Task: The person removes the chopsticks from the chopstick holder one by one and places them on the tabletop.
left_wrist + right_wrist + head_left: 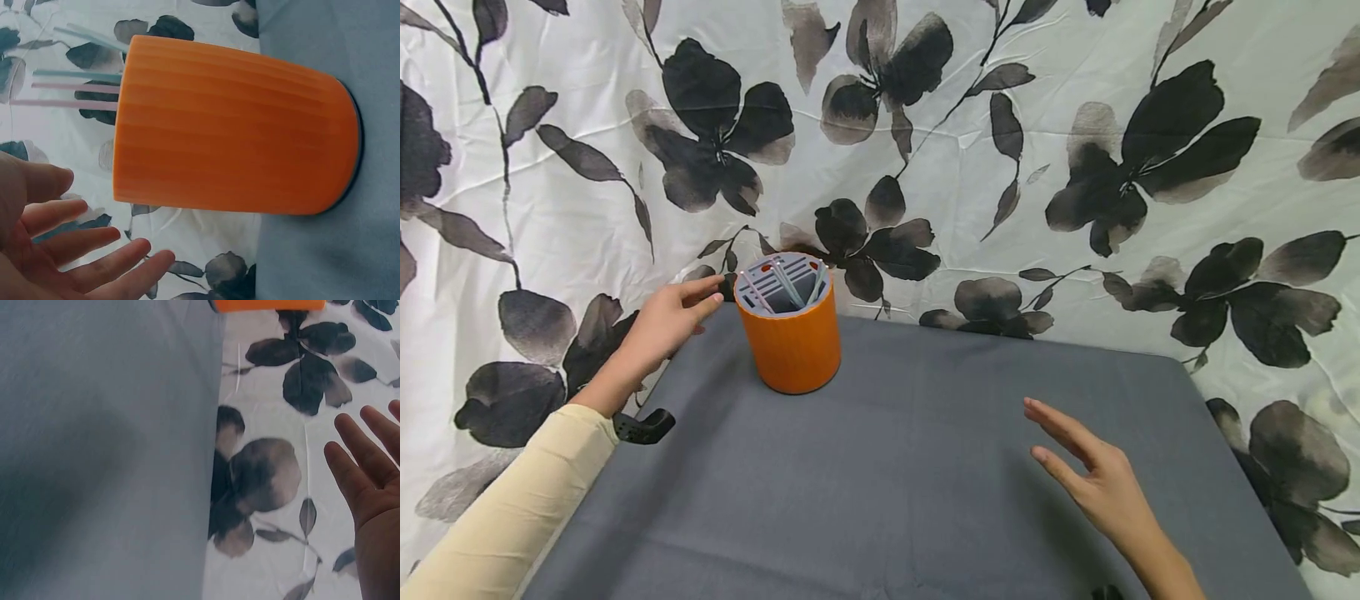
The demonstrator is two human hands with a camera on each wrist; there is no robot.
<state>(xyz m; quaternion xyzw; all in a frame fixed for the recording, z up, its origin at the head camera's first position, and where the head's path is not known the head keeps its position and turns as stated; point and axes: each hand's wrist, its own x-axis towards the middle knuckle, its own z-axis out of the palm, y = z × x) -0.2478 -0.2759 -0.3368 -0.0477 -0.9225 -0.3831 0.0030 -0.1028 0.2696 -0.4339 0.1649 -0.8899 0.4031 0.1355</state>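
Observation:
An orange cylindrical holder [797, 346] stands upright on the grey table, its grey slotted top facing up. Several thin pink and teal straw-like sticks [75, 76] poke out of it. My left hand [673, 321] is just left of the holder's rim, fingers extended and holding nothing. In the left wrist view, a gap shows between those fingers [106, 240] and the orange wall. Over the right part of the table hovers my right hand [1097, 475], fingers spread and holding nothing. Only an edge of the holder [269, 305] appears in the right wrist view.
A grey cloth covers the table [910, 450], whose far corners are rounded. Behind it hangs a white curtain [970, 192] with dark flowers. A black band [643, 426] is around my left wrist.

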